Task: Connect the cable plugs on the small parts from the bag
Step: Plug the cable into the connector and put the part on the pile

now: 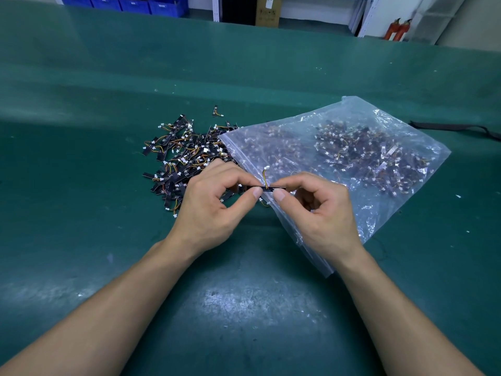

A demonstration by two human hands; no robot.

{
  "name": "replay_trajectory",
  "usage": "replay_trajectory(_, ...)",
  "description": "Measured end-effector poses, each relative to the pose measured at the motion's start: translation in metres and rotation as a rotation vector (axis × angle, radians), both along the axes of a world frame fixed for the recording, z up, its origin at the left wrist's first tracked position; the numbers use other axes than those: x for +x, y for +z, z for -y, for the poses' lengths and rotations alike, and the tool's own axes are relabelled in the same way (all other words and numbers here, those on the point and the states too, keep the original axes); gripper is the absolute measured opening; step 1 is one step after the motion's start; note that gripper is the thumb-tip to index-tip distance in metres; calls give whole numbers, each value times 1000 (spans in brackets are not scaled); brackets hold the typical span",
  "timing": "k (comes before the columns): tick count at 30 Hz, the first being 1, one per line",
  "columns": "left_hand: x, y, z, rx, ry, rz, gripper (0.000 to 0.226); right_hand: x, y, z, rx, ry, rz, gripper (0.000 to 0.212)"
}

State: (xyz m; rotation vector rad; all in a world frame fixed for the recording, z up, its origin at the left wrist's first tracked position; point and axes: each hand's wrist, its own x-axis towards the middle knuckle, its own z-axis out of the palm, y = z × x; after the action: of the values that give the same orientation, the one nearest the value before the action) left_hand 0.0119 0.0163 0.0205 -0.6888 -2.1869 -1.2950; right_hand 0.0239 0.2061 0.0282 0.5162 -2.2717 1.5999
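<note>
Factory workshop: green bench mat [108, 77], blue bins [135, 4], shelving [366, 12].

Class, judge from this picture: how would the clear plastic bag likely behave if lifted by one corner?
The plastic bag looks thin and crinkled, so it would probably sag limply. The small parts heaped inside would likely slide downward. Its zip edge beside the loose pile may be open, so some could spill.

Blue bins [135, 2], a box [267, 10] and 2 extinguishers [392, 29] stand beyond the table [244, 63].
</note>
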Motion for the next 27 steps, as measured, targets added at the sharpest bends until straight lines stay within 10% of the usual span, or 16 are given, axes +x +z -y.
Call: replay_trajectory(27,0,0,0,-24,7,3,6,0,0,1,-8,-34,24,8)
